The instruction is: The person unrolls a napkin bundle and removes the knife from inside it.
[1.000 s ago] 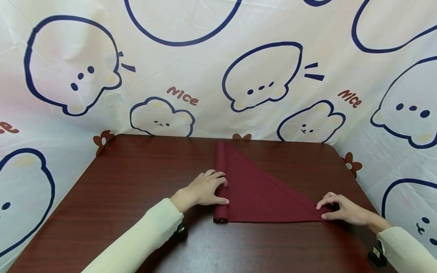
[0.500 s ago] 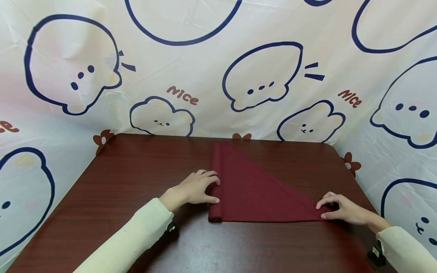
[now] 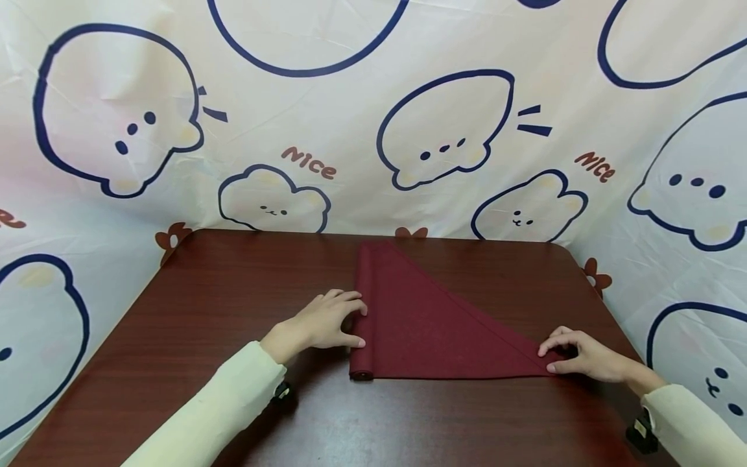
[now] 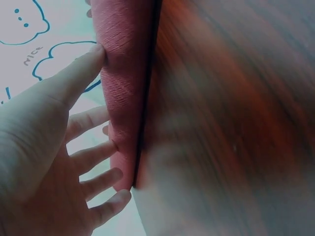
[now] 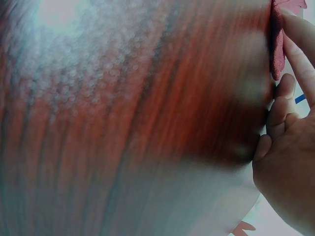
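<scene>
A dark red cloth (image 3: 443,331) lies on the table, its left side a long roll (image 3: 364,279) and the rest flat, narrowing to a pointed corner at the right. My left hand (image 3: 321,322) rests against the roll from the left, thumb and fingertips touching it. Its fingers (image 4: 93,155) are spread along the roll in the left wrist view. At the pointed corner my right hand (image 3: 589,358) pinches the cloth between thumb and fingers. Only a small piece of red cloth (image 5: 278,49) shows by those fingers in the right wrist view.
The brown wood-grain table (image 3: 245,272) extends around the cloth. A pale printed curtain (image 3: 350,117) with cartoon figures hangs behind it and at both sides. Small dark devices (image 3: 642,431) sit at the wrists.
My left hand and the roll have moved left, and the flat part of the cloth has grown wider. The right hand stays at the corner.
</scene>
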Available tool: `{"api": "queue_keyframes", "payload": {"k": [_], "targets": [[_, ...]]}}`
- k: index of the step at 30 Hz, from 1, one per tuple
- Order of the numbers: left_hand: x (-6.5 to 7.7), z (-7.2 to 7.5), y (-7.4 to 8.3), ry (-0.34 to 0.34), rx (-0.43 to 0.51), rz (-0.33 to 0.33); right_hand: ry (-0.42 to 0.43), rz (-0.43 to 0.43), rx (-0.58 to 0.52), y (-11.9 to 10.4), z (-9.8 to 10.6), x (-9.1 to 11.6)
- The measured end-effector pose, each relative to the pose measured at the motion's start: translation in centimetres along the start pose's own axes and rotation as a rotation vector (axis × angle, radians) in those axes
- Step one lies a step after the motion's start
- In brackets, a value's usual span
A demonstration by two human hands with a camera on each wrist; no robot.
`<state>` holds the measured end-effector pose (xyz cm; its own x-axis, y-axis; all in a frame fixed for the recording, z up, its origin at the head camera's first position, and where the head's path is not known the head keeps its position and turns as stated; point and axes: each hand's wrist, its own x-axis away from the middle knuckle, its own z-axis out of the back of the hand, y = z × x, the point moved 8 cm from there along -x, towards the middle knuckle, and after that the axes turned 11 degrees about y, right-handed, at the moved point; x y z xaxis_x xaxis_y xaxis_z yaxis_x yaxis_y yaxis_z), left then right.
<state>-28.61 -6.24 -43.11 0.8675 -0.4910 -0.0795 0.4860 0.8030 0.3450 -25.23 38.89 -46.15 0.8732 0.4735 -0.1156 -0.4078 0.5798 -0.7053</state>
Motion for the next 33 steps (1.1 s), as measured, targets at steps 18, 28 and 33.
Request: {"api": "queue_keyframes", "payload": {"k": [18, 28, 33], "targets": [[0.8, 0.1, -1.2, -0.009, 0.027, 0.016, 0.013, 0.020, -0.006, -0.1, 0.0, 0.0], [0.5, 0.3, -1.3, -0.026, 0.031, 0.007, 0.001, 0.010, -0.009, -0.2, -0.1, -0.1], [0.1, 0.7, -1.0, -0.015, 0.042, 0.016, -0.013, -0.001, -0.011, -0.1, 0.1, -0.1]]}}
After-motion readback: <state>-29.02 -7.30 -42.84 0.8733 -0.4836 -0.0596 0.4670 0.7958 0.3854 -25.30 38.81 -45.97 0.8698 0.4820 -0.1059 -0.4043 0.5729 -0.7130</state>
